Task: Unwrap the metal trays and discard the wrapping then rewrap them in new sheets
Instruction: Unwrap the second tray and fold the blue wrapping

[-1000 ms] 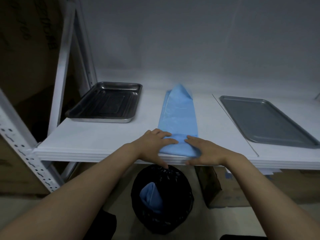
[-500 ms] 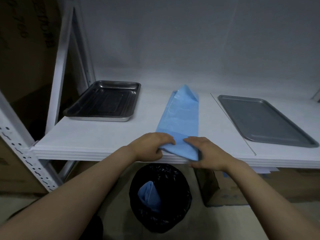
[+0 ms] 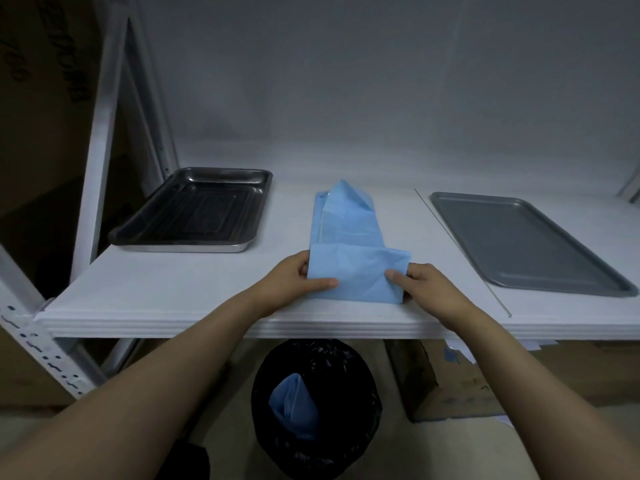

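A folded blue sheet [image 3: 349,233] lies lengthwise in the middle of the white shelf [image 3: 173,292]. Its near end is spread wider than the rest. My left hand [image 3: 294,280] pinches the near left edge, thumb on top. My right hand [image 3: 424,285] pinches the near right edge the same way. A deep shiny metal tray [image 3: 194,213] sits bare at the shelf's left. A flat grey metal tray [image 3: 526,240] sits bare at the right. Below the shelf, a crumpled blue wrapping [image 3: 294,407] sits in a black-lined bin [image 3: 317,410].
A white perforated rack upright [image 3: 38,344] and diagonal brace [image 3: 100,140] stand at the left. Cardboard boxes [image 3: 446,386] sit on the floor under the shelf's right. A thin seam line [image 3: 460,251] crosses the shelf between sheet and flat tray.
Both hands went from pressing on the sheet's near end to pinching its side edges. They have moved apart, and the near end has opened wider.
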